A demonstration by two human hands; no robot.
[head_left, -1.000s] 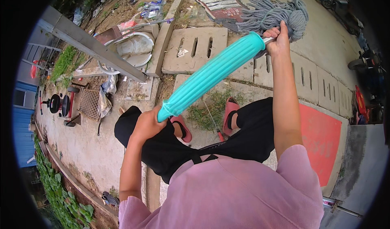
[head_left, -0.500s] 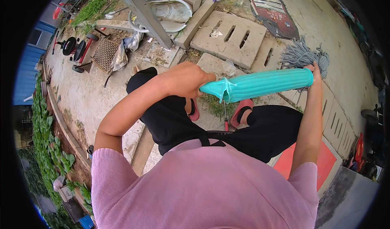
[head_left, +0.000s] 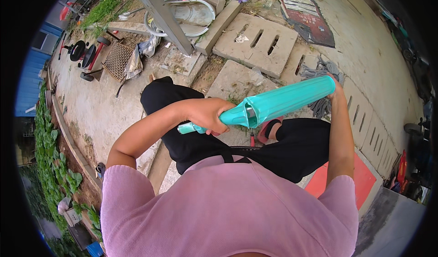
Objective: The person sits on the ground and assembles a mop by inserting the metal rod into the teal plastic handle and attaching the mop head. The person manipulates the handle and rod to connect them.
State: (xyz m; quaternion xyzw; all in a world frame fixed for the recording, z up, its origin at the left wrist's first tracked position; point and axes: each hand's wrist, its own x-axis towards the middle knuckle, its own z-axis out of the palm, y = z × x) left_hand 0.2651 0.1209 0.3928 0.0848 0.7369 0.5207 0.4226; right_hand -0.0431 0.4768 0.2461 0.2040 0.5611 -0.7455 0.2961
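Note:
My left hand [head_left: 210, 114] is closed around the narrow end of a turquoise ribbed plastic sleeve [head_left: 292, 98], whose tip pokes out beyond the fist. Just right of that hand, the sleeve has a ragged gap with something pale inside. At its wide far end my right hand [head_left: 336, 89] is wrapped on the rim, fingers mostly hidden. The sleeve slants upward to the right over my lap. Grey mop strands [head_left: 319, 105] hang behind its wide end; how they join it is hidden. Between my feet, a thin tool with a red handle [head_left: 252, 140] shows partly.
Slotted concrete slabs [head_left: 258, 40] lie ahead, beside a metal post [head_left: 159, 17]. Further left are a woven mat [head_left: 119, 65] and a red-and-black wheeled frame [head_left: 86, 56]. A red board [head_left: 360, 184] is at my right. Leafy plants [head_left: 50, 152] line the left edge.
The sleeve's wide end has moved left and slightly down with my right hand. My left hand has lowered, and a turquoise tip now sticks out past it. More strands hang below the sleeve.

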